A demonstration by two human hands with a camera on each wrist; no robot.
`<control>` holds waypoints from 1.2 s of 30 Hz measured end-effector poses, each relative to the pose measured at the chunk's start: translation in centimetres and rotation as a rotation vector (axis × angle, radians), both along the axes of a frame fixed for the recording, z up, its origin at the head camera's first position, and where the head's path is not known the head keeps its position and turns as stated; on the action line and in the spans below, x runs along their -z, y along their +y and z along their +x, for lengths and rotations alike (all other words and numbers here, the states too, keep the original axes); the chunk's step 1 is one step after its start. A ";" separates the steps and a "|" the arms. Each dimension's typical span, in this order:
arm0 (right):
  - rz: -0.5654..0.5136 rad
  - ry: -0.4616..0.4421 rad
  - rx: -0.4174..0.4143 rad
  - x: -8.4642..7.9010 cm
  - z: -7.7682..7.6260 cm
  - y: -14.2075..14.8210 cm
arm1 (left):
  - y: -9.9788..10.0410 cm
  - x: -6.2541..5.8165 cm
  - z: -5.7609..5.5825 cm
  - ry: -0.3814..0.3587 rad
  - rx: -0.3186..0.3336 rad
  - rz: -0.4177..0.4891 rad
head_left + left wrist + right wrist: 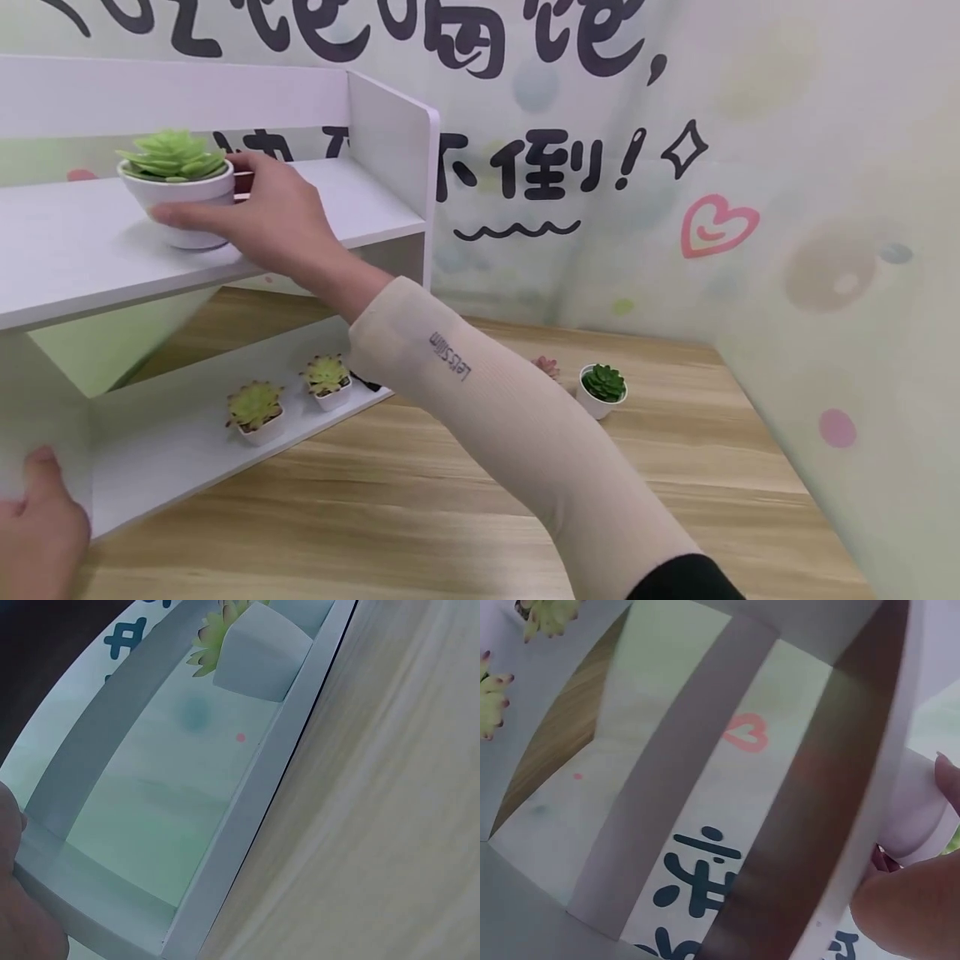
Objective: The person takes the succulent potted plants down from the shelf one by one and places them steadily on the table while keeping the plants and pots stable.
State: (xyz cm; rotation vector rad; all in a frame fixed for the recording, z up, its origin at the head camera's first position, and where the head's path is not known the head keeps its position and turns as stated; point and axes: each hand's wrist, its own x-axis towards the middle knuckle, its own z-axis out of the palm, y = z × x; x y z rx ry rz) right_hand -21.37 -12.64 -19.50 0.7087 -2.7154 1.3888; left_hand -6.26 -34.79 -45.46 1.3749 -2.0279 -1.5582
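Note:
On the upper board of a white shelf (386,158), my right hand (277,212) holds a round white pot with a green succulent (180,192). Its thumb lies across the front of the pot and the fingers go round the far side, partly hidden. In the right wrist view the pot (915,806) shows beyond the board's edge, beside the hand (911,907). My left hand (45,521) grips the shelf's left side panel near the bottom, thumb upward. The left wrist view catches part of that hand (26,900) against the panel edge.
Two small potted succulents, one (257,412) left of the other (327,381), stand on the lower board. Behind my right forearm, a dark green potted succulent (602,387) and a reddish plant (547,366) sit on the wooden table (375,517). A printed wall (622,275) rises behind.

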 end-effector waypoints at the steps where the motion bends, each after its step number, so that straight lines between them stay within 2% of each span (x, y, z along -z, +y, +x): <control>1: -0.017 -0.003 -0.009 0.0 0.2 0.3 | -0.1 0.0 0.1 0.004 0.002 -0.001; 7: -0.152 -0.049 -0.090 -0.2 1.3 3.0 | 0.2 0.2 -0.3 0.162 -0.046 -0.063; 10: -0.188 -0.051 -0.124 0.1 1.7 4.6 | 0.3 0.1 -0.5 0.184 -0.046 -0.089; 17: -0.223 0.000 -0.192 1.5 2.2 8.6 | 0.2 0.0 -0.4 0.259 -0.031 -0.080; 23: -0.282 -0.038 -0.170 2.7 2.5 11.6 | 0.2 -0.3 -0.3 0.275 -0.031 -0.086; 28: -0.315 -0.070 -0.178 4.8 3.2 13.4 | 0.4 -0.4 -0.1 0.294 -0.038 -0.101; 36: -0.327 -0.111 -0.088 8.4 3.5 15.7 | 1.1 -0.9 -0.3 0.396 -0.074 -0.185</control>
